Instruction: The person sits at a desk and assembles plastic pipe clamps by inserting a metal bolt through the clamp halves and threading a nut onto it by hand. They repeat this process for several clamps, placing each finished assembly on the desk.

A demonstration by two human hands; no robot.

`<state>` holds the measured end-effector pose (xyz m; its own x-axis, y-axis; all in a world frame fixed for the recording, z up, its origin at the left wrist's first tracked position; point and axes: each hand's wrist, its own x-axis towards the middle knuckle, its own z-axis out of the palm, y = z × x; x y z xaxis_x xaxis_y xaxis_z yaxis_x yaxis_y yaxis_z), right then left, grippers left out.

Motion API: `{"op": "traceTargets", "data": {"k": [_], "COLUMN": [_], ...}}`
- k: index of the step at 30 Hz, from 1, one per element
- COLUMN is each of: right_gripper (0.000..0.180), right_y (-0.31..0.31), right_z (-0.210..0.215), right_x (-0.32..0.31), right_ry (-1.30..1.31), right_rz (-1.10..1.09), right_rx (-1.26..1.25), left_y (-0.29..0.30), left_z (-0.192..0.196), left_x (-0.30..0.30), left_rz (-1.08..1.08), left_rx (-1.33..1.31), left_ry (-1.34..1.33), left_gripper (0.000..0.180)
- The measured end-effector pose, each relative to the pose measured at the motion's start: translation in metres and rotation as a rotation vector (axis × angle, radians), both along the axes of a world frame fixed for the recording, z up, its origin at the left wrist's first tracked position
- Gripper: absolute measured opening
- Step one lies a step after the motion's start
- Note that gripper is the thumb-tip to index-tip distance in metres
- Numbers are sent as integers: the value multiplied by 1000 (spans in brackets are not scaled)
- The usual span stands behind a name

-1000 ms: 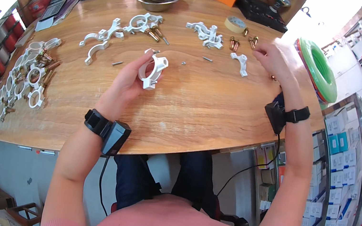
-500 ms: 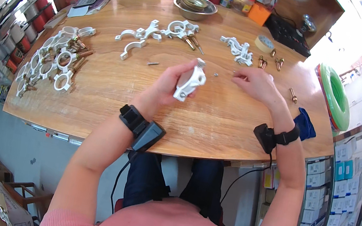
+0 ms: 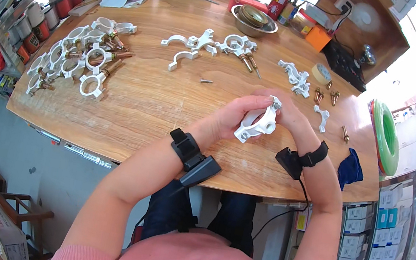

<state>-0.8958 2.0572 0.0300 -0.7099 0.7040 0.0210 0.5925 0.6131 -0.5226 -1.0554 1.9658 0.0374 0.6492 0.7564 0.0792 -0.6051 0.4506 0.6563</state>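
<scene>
In front of me, my left hand (image 3: 235,117) grips a white ring-shaped pipe clamp (image 3: 254,127) by its left side, thumb at the top end. Screw heads show at both ends of this clamp. My right hand (image 3: 290,113) closes in at the clamp's upper end, its fingers curled behind it. Those fingertips are hidden, so anything small between them cannot be made out. Right of that hand lies a single white clamp half (image 3: 322,119). A short screw (image 3: 206,81) rests on the table to the left.
Several white clamps with brass-coloured bolts (image 3: 73,59) are heaped at left. Farther back are loose clamp halves (image 3: 184,59), a small pile of white halves (image 3: 295,78), a tape roll (image 3: 321,73) and metal bowls (image 3: 251,24). A blue cloth (image 3: 350,169) lies at the table's right edge.
My left hand has brought the clamp toward the right, and my right hand has come in from the tabletop to meet it. The clamp half at right now shows. The view has shifted slightly.
</scene>
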Motion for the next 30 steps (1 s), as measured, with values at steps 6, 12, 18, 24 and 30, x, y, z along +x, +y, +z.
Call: {"op": "traceTargets", "data": {"k": [6, 12, 18, 24, 30], "right_gripper": [16, 16, 16, 20, 21], "right_y": [-2, -1, 2, 7, 12], "right_z": [5, 2, -1, 0, 3], "right_x": [-20, -22, -22, -42, -61], "right_ry": [254, -52, -1, 32, -93], "right_rz": [-5, 83, 92, 178, 212], "right_rx": [-530, 9, -39, -109, 44], "left_y": [1, 0, 3, 10, 10], "left_z": [-1, 1, -2, -11, -7], "left_x": [-1, -1, 0, -2, -5], "left_rz": [45, 32, 42, 46, 12], "left_rx": [-32, -19, -33, 13, 19], "left_ry": [-18, -21, -31, -70, -139], "left_gripper": [32, 33, 34, 34, 35]}}
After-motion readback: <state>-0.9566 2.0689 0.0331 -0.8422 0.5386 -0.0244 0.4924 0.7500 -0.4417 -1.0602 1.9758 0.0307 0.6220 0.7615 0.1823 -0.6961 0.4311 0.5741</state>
